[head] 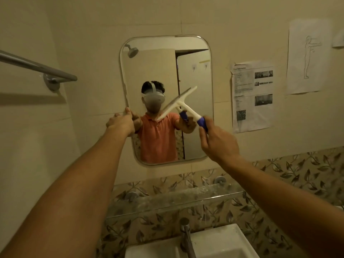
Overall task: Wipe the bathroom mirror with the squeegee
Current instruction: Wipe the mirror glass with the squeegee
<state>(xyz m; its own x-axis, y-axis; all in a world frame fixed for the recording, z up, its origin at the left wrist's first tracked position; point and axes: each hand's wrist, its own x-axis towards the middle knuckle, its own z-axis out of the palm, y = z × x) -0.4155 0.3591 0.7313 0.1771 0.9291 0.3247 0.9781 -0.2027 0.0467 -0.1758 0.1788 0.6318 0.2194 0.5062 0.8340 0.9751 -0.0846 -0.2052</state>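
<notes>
Beige tiled wall (93, 15); towel bar (37, 67) left; papers (252, 95) right; glass shelf (167, 202) above sink (223, 244).

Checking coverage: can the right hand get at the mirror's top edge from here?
Probably yes: the right hand holds the squeegee at the mirror, mid-height; nothing blocks the way up.

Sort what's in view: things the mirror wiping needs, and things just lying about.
For the job: squeegee, gripped by the right hand; mirror, its left edge held by the left hand.
Just there: towel bar, printed sheet, drawing sheet, glass shelf, tap, basin.
</notes>
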